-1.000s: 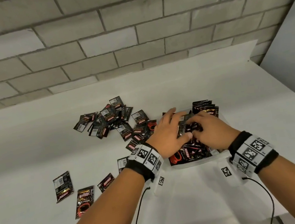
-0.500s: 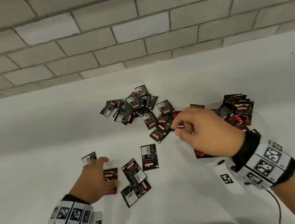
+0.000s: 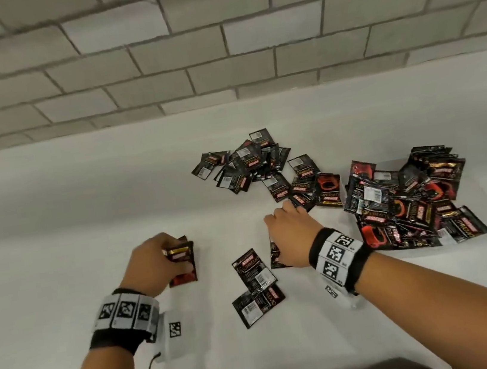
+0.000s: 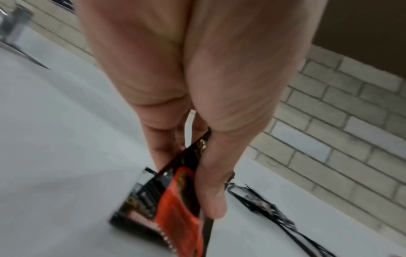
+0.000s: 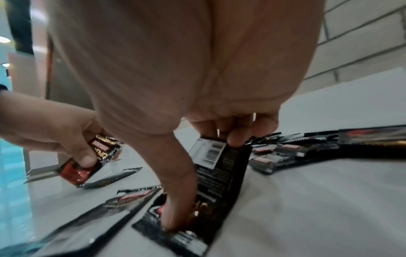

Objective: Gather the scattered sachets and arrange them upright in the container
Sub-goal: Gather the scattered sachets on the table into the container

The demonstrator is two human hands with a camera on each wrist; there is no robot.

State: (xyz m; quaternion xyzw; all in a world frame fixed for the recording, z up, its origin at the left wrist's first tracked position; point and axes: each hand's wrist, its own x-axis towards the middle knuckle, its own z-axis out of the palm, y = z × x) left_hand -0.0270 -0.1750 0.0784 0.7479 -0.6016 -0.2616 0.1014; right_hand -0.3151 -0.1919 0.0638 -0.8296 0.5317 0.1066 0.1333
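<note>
Two hands at work over the white surface (image 3: 56,242): left hand (image 3: 153,264) clamped on a small stack of sachets (image 3: 183,263), right hand (image 3: 292,240) pinching one flat sachet (image 5: 216,175) by thumb and fingertips. Best squared edge to edge before standing upright in the container (image 3: 390,168) at far right. Dozens heaped there and far centre, too many to count; three flat sachets (image 3: 258,287) nearby.

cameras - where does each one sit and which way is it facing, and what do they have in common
Head: worn on the head, looks forward and down at the white table; both forearms and hands show.
Left wrist: looks along the left hand at its held sachet.
Right wrist: looks along the right hand gripping a barcode sachet.
Shared: head and right wrist views both show the left hand's held sachet; all show the brick wall.
</note>
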